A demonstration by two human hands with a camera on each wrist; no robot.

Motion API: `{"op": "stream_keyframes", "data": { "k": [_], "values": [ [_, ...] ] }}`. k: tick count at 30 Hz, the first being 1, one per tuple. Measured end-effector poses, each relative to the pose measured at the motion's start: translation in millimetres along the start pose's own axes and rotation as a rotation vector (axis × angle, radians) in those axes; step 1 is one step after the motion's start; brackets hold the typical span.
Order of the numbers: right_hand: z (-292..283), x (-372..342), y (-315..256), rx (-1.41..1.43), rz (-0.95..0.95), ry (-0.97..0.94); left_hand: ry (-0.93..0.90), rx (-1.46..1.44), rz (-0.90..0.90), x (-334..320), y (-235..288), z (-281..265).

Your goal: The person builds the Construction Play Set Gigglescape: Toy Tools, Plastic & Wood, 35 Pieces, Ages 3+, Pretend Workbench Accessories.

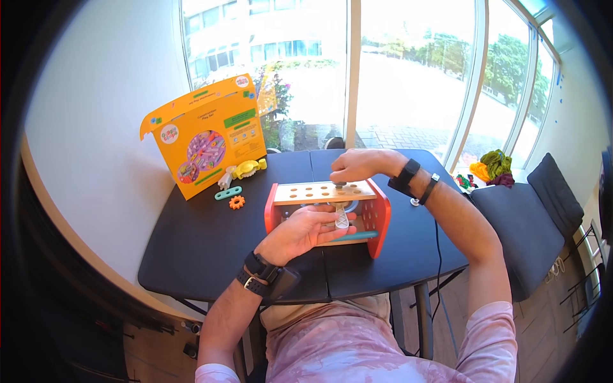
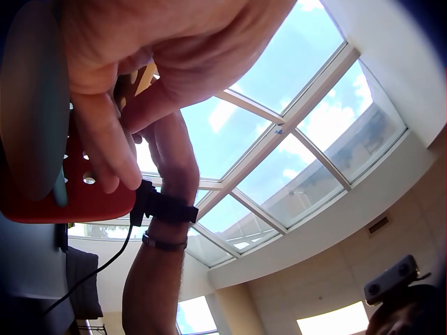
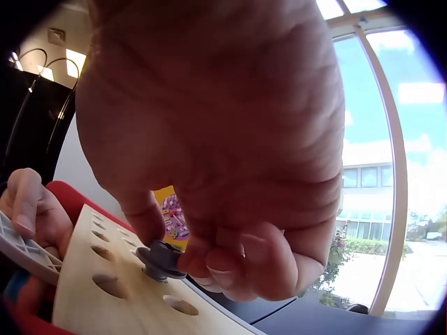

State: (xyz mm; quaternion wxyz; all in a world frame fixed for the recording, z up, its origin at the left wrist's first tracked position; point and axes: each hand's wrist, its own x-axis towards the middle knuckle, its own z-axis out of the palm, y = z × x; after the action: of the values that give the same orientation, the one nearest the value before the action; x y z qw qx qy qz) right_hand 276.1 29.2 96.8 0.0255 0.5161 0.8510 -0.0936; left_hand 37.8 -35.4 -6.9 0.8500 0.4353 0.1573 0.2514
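A toy workbench with a pale wooden top [image 1: 300, 191] full of round holes and red side panels [image 1: 379, 223] stands on the table. My right hand [image 1: 361, 165] is over its top, thumb and fingers pinching the head of a grey toy bolt [image 3: 162, 261], which stands at the wooden board. Lower down, in front of the bench, my left hand [image 1: 300, 231] holds a light grey plastic toy tool [image 1: 342, 221] with a lattice handle. Its upper end reaches beneath the board, partly hidden there. The lattice [image 3: 31, 252] also shows beside the board in the right wrist view.
An orange toy box [image 1: 211, 137] stands at the back left of the black table [image 1: 185, 255]. Near it lie a yellow toy piece [image 1: 248, 168], a teal strip [image 1: 228, 193] and an orange gear [image 1: 237, 202]. A black cable [image 1: 438, 268] hangs down on the right.
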Motion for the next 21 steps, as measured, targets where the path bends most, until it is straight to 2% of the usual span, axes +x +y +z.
{"op": "stream_keyframes", "data": {
  "k": [3, 9, 12, 15, 18, 21],
  "values": [
    [-3.0, -2.0, -11.7, -0.083, 0.176, -0.048, 0.003, 0.009, 0.009, 0.7, -0.7, 0.2],
    [7.7, 5.5, 5.4, -0.01, -0.017, 0.042, -0.003, 0.037, 0.03, 0.6, -1.2, 0.6],
    [2.8, -0.2, -10.9, -0.082, 0.15, -0.005, 0.01, 0.02, 0.017, -0.5, 0.0, 3.2],
    [1.8, -0.2, -10.7, 0.004, 0.137, 0.029, -0.002, 0.015, 0.02, 1.1, -0.7, -0.4],
    [12.2, 6.4, 6.0, 0.007, -0.026, 0.069, -0.005, 0.015, 0.02, 0.3, 0.3, 1.7],
    [1.9, -1.0, -10.7, -0.058, 0.149, -0.054, -0.009, 0.007, 0.024, -1.2, 0.6, 1.9]
  ]
}}
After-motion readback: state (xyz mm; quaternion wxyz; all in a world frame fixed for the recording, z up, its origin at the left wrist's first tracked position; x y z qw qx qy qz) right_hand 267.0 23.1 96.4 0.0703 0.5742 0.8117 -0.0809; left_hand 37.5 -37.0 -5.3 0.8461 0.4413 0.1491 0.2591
